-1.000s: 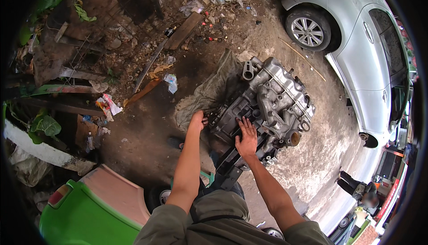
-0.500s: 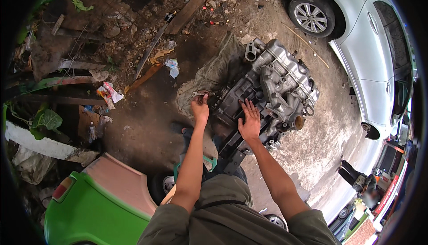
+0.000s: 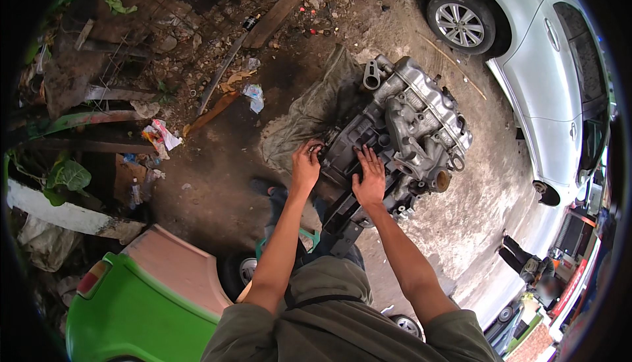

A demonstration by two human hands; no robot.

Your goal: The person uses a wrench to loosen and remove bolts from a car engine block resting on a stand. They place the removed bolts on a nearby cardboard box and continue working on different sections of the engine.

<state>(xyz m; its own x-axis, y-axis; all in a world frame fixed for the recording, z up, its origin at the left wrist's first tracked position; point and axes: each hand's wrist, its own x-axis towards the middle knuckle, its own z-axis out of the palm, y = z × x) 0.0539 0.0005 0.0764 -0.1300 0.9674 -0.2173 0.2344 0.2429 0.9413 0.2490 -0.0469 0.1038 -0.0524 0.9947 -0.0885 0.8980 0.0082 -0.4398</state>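
A grey metal car engine [image 3: 411,115] lies on its side in front of me, its dark lower face turned to the left. My right hand [image 3: 370,176] rests on that dark face with its fingers stretched out. At the engine's left edge, my left hand [image 3: 305,167] has its fingers curled and pinched together close to the metal. The small wrench it held half a second ago is now mostly hidden by the fingers. Under the engine's far left side spreads a crumpled, dirty grey-green cloth [image 3: 296,121].
A silver car [image 3: 543,79] stands at the right. Near left is a green and pink car body panel [image 3: 151,296]. Wooden planks [image 3: 273,21] and litter cover the ground at the far left. Another person [image 3: 530,266] is farther off at the lower right.
My left hand has moved right and slightly nearer, up to the engine's edge, and turned so the wrench barely shows. My right hand stays where it was on the engine.
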